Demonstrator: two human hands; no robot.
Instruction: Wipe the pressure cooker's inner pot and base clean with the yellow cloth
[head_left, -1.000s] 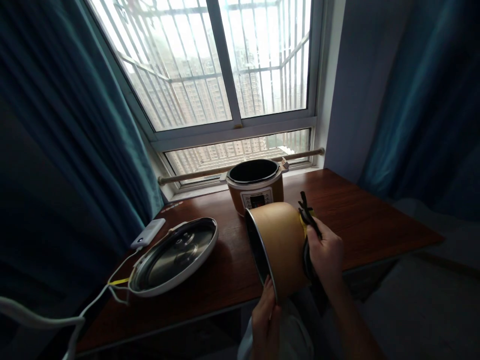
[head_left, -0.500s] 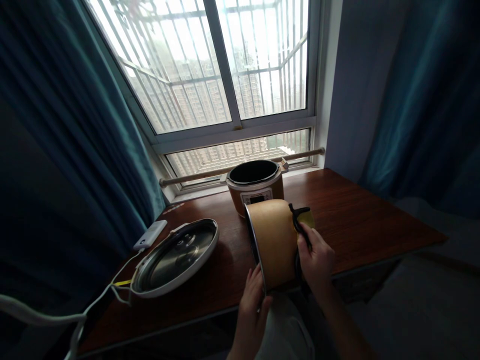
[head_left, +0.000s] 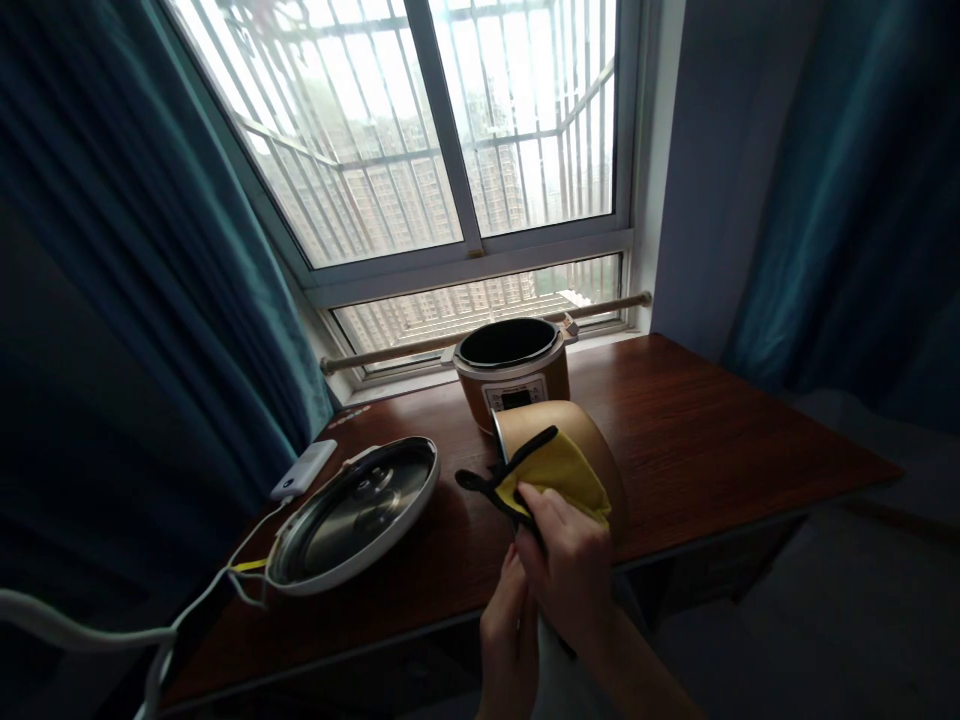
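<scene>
A golden inner pot lies tilted on its side above the near edge of the wooden table. My right hand is closed on a yellow cloth with black trim and presses it against the pot's side near the rim. My left hand is closed low on the pot's rim, partly hidden behind the right hand. Behind them stands the open cooker body, with no pot in it.
The cooker lid lies upside down on the left of the table. A white power bank with a white cable lies beside it. Blue curtains hang at both sides of the barred window.
My right hand has brought the cloth from the pot's base over to its side near the rim. The pot has shifted slightly right.
</scene>
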